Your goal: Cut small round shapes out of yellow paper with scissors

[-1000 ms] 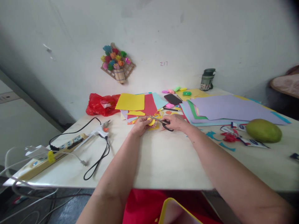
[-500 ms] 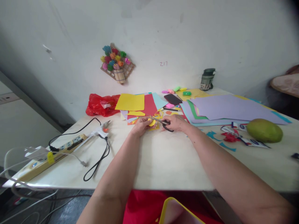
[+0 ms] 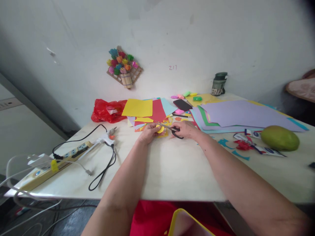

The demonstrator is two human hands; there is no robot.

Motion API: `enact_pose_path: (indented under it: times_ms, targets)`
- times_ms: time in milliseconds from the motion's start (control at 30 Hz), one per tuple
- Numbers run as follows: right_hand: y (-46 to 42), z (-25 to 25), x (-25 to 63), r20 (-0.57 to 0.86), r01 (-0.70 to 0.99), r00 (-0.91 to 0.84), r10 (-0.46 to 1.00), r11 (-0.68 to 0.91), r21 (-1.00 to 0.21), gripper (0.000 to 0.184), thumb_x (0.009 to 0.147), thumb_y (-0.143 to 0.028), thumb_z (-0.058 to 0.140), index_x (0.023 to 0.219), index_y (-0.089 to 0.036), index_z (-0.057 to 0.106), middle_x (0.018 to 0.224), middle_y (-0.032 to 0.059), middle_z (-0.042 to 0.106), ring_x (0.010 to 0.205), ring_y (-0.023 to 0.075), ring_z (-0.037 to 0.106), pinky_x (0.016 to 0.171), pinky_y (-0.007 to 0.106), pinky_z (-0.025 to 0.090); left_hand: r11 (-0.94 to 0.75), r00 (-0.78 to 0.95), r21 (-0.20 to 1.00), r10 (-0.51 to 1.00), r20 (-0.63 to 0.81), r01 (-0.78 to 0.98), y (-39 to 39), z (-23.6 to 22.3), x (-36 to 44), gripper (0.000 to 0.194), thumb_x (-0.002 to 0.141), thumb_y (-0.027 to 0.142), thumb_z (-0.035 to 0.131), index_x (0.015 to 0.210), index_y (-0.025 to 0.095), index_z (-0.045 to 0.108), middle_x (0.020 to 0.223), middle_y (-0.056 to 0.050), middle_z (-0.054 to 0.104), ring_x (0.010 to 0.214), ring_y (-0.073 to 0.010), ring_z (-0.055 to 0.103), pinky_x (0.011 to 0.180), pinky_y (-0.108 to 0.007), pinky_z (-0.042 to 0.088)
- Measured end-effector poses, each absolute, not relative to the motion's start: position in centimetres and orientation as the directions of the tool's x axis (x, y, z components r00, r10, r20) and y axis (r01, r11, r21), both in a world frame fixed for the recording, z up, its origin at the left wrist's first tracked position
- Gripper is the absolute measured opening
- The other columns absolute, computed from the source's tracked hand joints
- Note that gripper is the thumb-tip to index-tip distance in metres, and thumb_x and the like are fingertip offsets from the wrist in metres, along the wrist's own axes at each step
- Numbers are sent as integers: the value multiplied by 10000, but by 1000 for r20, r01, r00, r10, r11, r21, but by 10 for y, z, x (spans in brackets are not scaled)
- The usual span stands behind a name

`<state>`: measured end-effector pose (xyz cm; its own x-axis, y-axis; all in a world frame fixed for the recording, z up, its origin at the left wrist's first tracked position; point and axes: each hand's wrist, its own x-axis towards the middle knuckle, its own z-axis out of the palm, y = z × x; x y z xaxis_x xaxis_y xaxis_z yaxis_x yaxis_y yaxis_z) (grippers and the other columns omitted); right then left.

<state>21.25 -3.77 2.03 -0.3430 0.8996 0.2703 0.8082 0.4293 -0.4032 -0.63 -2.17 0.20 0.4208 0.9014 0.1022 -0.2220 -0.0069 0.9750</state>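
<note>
Between the fingers of my left hand [image 3: 149, 132] is a small rounded piece of yellow paper [image 3: 160, 129]. My right hand [image 3: 184, 129] is closed round the black handles of a pair of scissors [image 3: 176, 131]. Their blades point left and lie at the upper edge of the yellow paper, close to my left fingertips. Yellow scraps [image 3: 169, 120] lie just beyond the blades. A yellow sheet [image 3: 137, 107] and a red sheet [image 3: 158, 111] rest behind my left hand. The exact contact of blades and paper is too small to tell.
At left are a power strip [image 3: 70, 157], cables and a white glue gun [image 3: 103, 139]. A red plastic bag [image 3: 105, 111] sits behind them. To the right are large coloured sheets [image 3: 236, 113], a green mango-like fruit [image 3: 280, 138], blue scraps and a dark bottle [image 3: 219, 84].
Both hands, the scissors and the yellow piece stay in nearly the same place. The whole view has shifted very slightly.
</note>
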Motion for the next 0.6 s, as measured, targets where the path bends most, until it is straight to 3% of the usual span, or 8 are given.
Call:
enact_pose_path:
  times_ms: [333,600]
  targets:
    - [-36,19,214,283,805,-347,894,439,-399,338,658,-460,778,949,-289,753,679,-30,669,615,150,563,540,254,305,13,396,972,915,83,-236,-23,3,-6,315,624,354,839,727,124,651,628,-38,641,606,-145,623,656,-264,512]
    - [-39,18,214,297,790,-368,881,465,-401,370,665,-485,771,994,-316,754,757,-23,705,710,172,615,579,257,343,-1,447,981,890,88,-193,-21,2,-7,315,644,379,824,736,117,675,613,-41,639,600,-141,615,660,-259,500]
